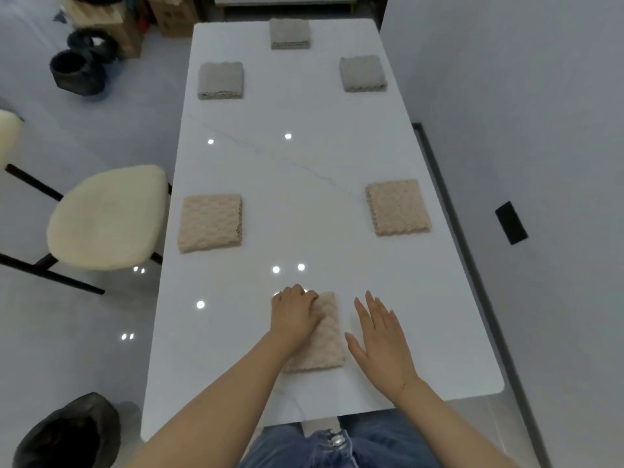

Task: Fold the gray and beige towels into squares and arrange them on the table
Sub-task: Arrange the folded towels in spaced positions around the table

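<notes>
The last beige towel (320, 336) lies folded into a rough square at the near end of the counter (304, 163), right in front of me on the centre line, and it is the one I am dealing with now. My left hand (293, 315) rests on its far left part, fingers (304, 297) bent over the far edge and pressing into the pile; I cannot tell whether they pinch a layer or only push down. My right hand (380, 336) is just beside the towel's right edge, palm down, fingers (374, 309) straight and spread, holding nothing; whether it touches the counter or floats above it I cannot say. The risk I see is in letting go: the thick folded layers could spring up or slide as I lift my left hand, leaving the square crooked or half open. The counter looks glossy, so a sideways push might skate the whole towel off the centre line and spoil the pattern. Further out, two beige squares (210, 222) (397, 207) sit left and right at mid counter, and three gray squares (220, 80) (363, 74) (289, 33) mark the far end. A cream-seated chair (108, 216) stands beside the counter's left edge.
</notes>
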A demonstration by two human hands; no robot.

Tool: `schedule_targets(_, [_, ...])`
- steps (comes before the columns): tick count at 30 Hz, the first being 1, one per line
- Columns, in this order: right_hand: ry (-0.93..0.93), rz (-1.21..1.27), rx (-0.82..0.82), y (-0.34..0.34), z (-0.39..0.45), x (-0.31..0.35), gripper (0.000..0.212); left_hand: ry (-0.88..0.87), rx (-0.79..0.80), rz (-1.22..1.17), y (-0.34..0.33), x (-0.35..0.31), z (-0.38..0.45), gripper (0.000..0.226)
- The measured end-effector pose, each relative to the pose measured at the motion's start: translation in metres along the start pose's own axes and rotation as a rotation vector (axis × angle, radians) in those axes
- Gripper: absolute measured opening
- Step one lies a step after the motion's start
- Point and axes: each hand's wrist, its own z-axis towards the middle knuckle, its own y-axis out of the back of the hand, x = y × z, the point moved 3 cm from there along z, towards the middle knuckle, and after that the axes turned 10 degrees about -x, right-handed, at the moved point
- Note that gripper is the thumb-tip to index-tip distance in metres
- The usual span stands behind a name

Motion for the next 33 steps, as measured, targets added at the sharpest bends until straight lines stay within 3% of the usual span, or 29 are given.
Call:
schedule_targets(5, [-0.138,0.067,0.059,-0.008,-0.020,-0.012,0.086,-0.010,-0.010,-0.135,-0.002,0.010,0.004,0.029])
schedule_targets(9, [-0.233,0.138,0.085,-0.010,-0.024,-0.014,0.064,0.000,-0.003,-0.238,0.006,0.019,0.006,0.023])
schedule_targets(12, [-0.274,0.236,0.085,-0.014,-0.022,-0.008,0.060,0.034,0.011,-0.298,0.008,0.027,0.008,0.025])
schedule_targets(20, [-0.375,0.423,0.155,-0.027,-0.010,0.000,0.051,0.020,0.103,-0.182,-0.006,0.024,0.023,0.041])
schedule_targets(24, [-0.398,0.466,0.142,-0.027,-0.005,-0.002,0.048,0.055,0.199,-0.172,-0.006,0.018,0.031,0.031])
schedule_targets(28, [-0.499,0.652,0.102,-0.027,-0.004,-0.008,0.051,0.053,0.272,-0.483,0.006,0.015,0.025,0.028])
schedule_targets(33, [-0.738,1.209,0.138,-0.022,-0.002,-0.014,0.075,0.190,0.386,-0.821,0.038,0.015,-0.006,0.032])
